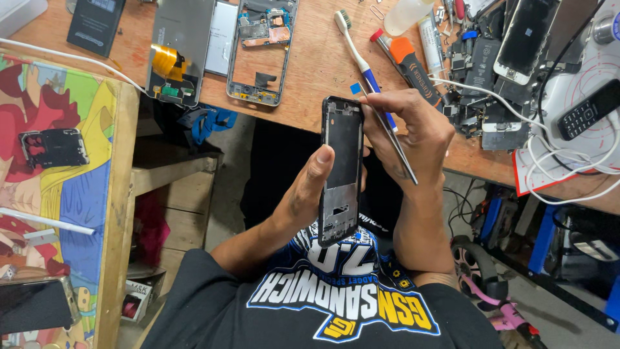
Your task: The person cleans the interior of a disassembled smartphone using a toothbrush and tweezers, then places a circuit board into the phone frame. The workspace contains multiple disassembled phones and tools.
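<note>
While left hand (313,184) grips phone frame (341,169), right hand (416,132) holds tweezers (392,139).

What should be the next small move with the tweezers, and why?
Probably lower the tweezers' tip onto the top right edge of the phone frame. The left hand holds the frame upright, thumb across its face. The right hand holds the tweezers beside the frame, tip near the top corner but seemingly not on it yet. I cannot tell which part is the target.
</note>
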